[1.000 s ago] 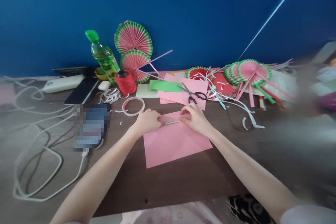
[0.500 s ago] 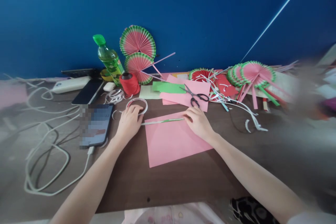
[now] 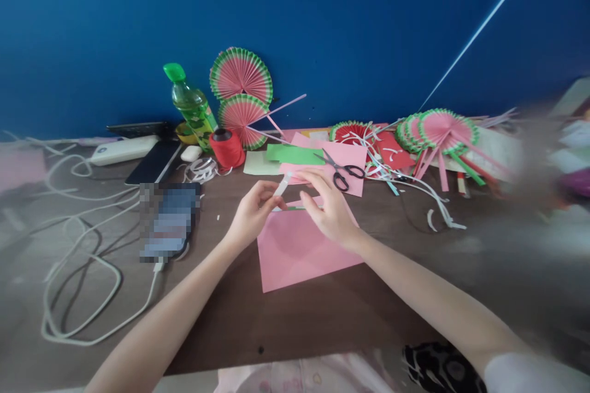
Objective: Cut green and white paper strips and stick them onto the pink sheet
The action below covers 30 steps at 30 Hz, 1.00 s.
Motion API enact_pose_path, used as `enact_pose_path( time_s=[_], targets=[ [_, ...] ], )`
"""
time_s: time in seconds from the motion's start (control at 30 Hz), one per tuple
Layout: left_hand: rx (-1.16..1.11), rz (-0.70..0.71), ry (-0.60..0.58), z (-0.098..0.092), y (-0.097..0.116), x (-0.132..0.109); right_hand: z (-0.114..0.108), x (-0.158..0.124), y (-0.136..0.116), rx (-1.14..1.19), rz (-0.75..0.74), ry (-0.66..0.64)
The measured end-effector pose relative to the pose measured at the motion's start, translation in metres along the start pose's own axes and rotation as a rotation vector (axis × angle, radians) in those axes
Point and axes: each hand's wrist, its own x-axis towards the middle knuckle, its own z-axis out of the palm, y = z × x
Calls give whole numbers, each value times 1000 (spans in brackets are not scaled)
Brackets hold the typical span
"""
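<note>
A sheet of pink paper [image 3: 299,252] lies flat in front of me. Along its far edge runs a thin white-and-green strip [image 3: 297,207]. My left hand [image 3: 258,209] is closed on a roll of white tape [image 3: 284,184], seen nearly edge-on above the paper's far left corner. Over the right part of the sheet is my right hand [image 3: 329,212], its fingers stretched towards the roll and its thumb apart. Nothing shows in that hand. Just beyond it, black-handled scissors [image 3: 340,171] rest partly open on more pink paper.
Green paper [image 3: 295,153], a red thread spool [image 3: 227,148] and a green-capped bottle [image 3: 193,104] stand or lie at the back. Pleated paper fans [image 3: 242,77] lean on the blue wall; others [image 3: 445,132] lie right, near white strips. Phone [image 3: 173,221] and cables [image 3: 115,264] lie left.
My left hand has lifted the tape roll off the table and moved right with it. My right hand has let go of the strip's right end and moved slightly left, fingers now extended.
</note>
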Motion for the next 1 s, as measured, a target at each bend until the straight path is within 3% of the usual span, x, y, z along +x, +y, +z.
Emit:
enact_pose_path(
  time_s=[0.2,0.3,0.5,0.73,1.0],
  targets=[
    [-142,-6,-191,5,-8,2,17,6,12,122,29,-42],
    [-166,-6,-229,4,-8,0,16,5,18,148,48,-62],
    [-186,-47,-145,6,-8,-1,13,0,10,89,16,13],
    [17,-46,-40,9,-8,-4,17,-6,6,136,66,-21],
    [9,-51,-40,8,-9,-5,21,-9,8,323,148,-29]
  ],
)
